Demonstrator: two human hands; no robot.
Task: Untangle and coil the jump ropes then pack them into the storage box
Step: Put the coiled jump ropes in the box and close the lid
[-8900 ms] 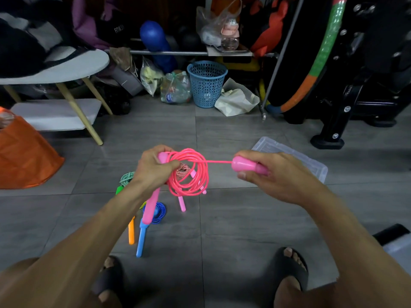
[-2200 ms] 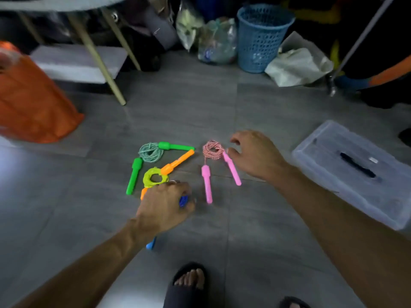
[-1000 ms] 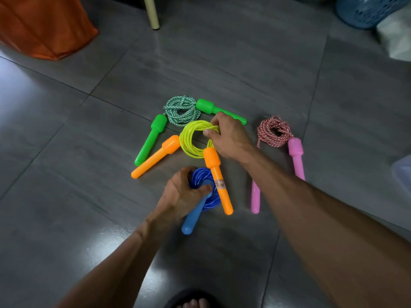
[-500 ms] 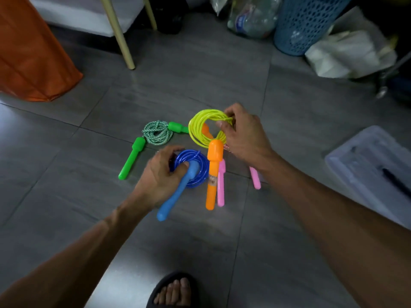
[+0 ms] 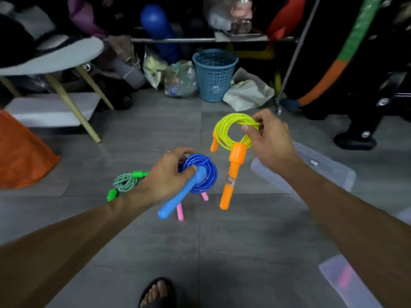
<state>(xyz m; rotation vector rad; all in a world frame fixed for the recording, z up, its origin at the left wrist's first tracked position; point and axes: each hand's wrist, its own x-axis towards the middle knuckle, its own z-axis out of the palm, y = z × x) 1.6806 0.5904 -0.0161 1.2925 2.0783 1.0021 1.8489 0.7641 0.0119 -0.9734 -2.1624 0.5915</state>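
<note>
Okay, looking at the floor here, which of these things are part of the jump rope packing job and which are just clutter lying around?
Part of the job:
- blue rope, in the left hand
- yellow rope, in the right hand
- green rope, on the floor
- pink handles, on the floor
- clear box

Just lying about:
- blue basket
- orange bag
- plastic bags
- stool

Both coiled ropes are now lifted clear of the floor: blue rope [image 5: 201, 172] in the left hand [image 5: 165, 176], yellow rope [image 5: 233, 130] in the right hand [image 5: 270, 138].

Bare floor [image 5: 200, 252] ahead; storage box [image 5: 329, 172] right, unobstructed.
</note>
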